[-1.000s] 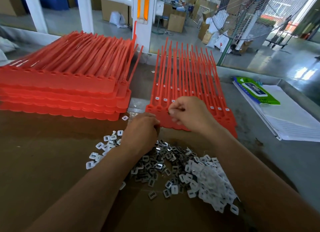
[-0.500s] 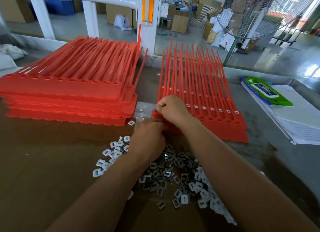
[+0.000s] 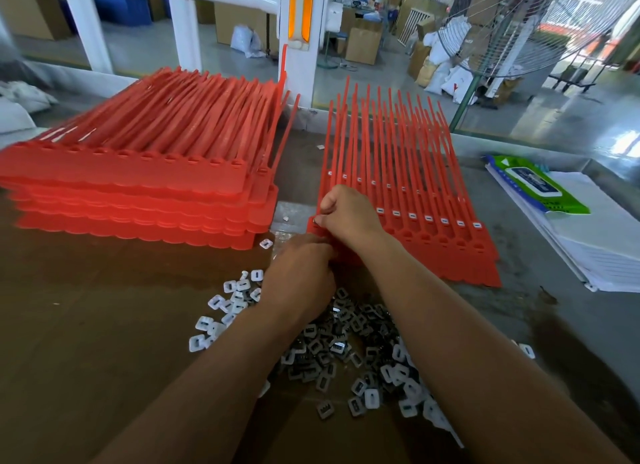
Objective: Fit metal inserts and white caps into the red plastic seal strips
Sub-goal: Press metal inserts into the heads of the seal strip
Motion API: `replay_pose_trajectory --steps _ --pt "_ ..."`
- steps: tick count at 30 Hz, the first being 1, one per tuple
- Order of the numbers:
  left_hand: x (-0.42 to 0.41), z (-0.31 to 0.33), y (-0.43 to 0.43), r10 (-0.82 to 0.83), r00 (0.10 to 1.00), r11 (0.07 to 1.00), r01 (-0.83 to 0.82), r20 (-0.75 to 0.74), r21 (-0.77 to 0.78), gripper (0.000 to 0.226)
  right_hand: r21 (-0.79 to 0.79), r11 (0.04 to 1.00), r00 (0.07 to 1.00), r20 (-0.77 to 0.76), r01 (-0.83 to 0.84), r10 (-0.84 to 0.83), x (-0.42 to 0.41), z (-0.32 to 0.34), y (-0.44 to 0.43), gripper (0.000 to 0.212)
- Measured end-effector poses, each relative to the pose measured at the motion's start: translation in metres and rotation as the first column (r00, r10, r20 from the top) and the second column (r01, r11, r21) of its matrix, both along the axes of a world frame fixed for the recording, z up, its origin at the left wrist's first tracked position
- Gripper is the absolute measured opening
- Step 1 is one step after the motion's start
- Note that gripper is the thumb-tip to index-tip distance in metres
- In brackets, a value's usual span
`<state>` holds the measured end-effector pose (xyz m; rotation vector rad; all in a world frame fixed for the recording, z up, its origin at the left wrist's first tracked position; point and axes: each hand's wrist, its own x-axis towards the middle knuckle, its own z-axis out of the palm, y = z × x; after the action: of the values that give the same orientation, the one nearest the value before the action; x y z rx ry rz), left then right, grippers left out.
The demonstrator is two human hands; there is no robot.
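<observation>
Red seal strips (image 3: 433, 249) on the worktop (image 3: 86, 325) carry white caps (image 3: 427, 218) in most slots, the right hand (image 3: 349, 218) pinches a small piece (image 3: 316, 221) at the leftmost, the left hand (image 3: 301, 276) curls over something I cannot make out, and the left stack (image 3: 138, 186) looks unfitted.

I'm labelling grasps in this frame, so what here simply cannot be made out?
Head view only.
What, if anything, the right hand holds at the left corner of the flat red plastic seal strip sheet: covered by its curled fingers.
Fingertips of the left hand: hidden behind its own back.
Print on the green plastic packet: too small and blurred.
</observation>
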<state>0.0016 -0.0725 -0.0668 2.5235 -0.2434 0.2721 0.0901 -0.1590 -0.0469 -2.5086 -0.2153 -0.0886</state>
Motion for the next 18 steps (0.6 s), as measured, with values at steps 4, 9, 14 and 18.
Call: replay_pose_trajectory --steps 4,9,14,18 --pt "0.001 -0.002 0.000 0.009 1.000 1.000 -0.009 -0.009 0.002 0.034 -0.068 0.997 1.000 0.010 0.029 -0.029 0.007 -0.004 0.001 0.010" --pt "0.000 -0.001 0.000 0.007 1.000 1.000 -0.007 -0.008 -0.007 0.033 -0.090 0.994 0.998 0.029 0.053 -0.051 0.011 -0.007 0.002 0.015" --pt "-0.001 0.001 0.000 0.003 1.000 1.000 -0.003 -0.009 -0.010 0.036 -0.054 0.998 0.999 0.030 0.037 -0.036 0.009 -0.008 0.001 0.008" --pt "-0.002 0.002 0.000 0.000 1.000 1.000 0.000 -0.006 -0.021 0.036 -0.031 0.998 0.999 0.000 -0.055 0.055 0.005 0.001 -0.005 0.018"
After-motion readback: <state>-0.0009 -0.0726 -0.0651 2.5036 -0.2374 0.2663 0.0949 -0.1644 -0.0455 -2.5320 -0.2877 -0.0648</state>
